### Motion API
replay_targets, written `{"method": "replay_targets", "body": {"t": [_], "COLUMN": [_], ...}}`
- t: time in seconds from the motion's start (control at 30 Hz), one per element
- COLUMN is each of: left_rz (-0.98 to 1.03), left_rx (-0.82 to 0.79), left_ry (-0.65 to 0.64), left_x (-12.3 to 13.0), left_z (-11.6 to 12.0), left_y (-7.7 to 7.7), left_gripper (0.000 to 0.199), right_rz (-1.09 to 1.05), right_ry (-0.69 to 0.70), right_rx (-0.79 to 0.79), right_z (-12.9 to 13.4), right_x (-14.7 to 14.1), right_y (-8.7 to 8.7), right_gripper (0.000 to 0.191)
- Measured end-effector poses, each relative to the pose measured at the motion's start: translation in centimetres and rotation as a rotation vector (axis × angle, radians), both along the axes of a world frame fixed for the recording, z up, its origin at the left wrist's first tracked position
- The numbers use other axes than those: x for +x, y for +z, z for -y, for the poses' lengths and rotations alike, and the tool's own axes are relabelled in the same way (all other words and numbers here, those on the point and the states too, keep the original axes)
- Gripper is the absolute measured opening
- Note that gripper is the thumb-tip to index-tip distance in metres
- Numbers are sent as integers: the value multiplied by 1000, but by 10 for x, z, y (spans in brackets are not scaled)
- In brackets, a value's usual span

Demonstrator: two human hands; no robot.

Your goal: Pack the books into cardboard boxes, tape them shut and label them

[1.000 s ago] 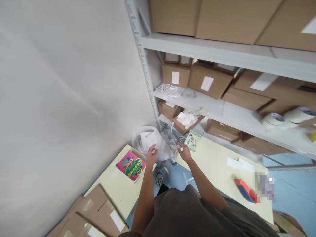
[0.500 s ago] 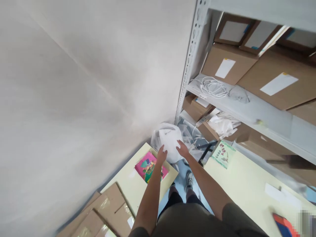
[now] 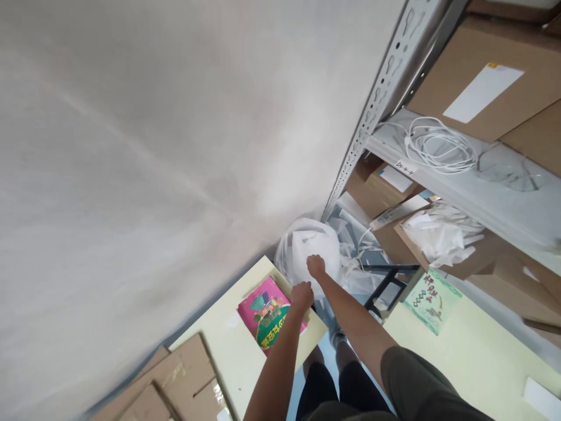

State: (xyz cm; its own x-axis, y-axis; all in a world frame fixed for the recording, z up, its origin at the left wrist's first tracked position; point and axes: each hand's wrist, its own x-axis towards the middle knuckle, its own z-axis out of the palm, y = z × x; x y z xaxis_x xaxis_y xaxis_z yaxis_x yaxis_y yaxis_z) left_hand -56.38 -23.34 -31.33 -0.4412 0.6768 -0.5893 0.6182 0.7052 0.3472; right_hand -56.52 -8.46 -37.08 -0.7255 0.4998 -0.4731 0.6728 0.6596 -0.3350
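My left hand (image 3: 302,295) is closed, above the corner of the pale table by the pink picture book (image 3: 268,313). My right hand (image 3: 316,266) is also closed, farther forward, in front of a white bundle (image 3: 302,248) with clear plastic around it on the floor. The fingers of both hands are curled in. What they hold, if anything, is hidden. The pink book lies flat on the left table (image 3: 223,336), its edge partly behind my left forearm.
Metal shelving (image 3: 377,99) at right carries cardboard boxes (image 3: 491,76) and a coiled white cable (image 3: 438,146). A green-edged booklet (image 3: 432,301) lies on the right table (image 3: 482,351). Flat cartons (image 3: 175,374) are at lower left. A pale wall (image 3: 175,146) rises at left.
Both hands went from spread fingers to closed. They came closer together, the left moving nearer the table corner. The view has shifted, so the shelving appears larger and farther right.
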Motion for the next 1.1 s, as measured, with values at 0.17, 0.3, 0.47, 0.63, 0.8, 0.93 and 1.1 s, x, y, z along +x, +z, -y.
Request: {"method": "replay_targets", "body": {"t": [0.17,0.3,0.47,0.63,0.8,0.93,1.1], "left_rz": [25,90,63,95,-5,138,168], "left_rx": [323,560,744,681,746,872,902], "left_ry": [301,645,897,814,965,939,977], "left_x": [0,-15,-44,-80,-94,-90,-77], "left_z": [1,7,3,-6,1,5,4], "left_y": [3,12,42,79,110,126,150], "left_gripper": [36,36,60,33,15,22,33], "right_rz": [-316,-511,-649,-668,-632,-729,-872], "right_ry": [11,83,108,-5,-323,-507,-628], "right_rx": [135,134,81,1,-53,-179,-286], "right_z": [-5,-17,-19,-14,-15,-16,-13], "right_x": [3,10,18,29,45,55,72], "right_y": [30,68,113,139,158,175,201], "right_gripper": [29,29,30,13,21,33,44]}}
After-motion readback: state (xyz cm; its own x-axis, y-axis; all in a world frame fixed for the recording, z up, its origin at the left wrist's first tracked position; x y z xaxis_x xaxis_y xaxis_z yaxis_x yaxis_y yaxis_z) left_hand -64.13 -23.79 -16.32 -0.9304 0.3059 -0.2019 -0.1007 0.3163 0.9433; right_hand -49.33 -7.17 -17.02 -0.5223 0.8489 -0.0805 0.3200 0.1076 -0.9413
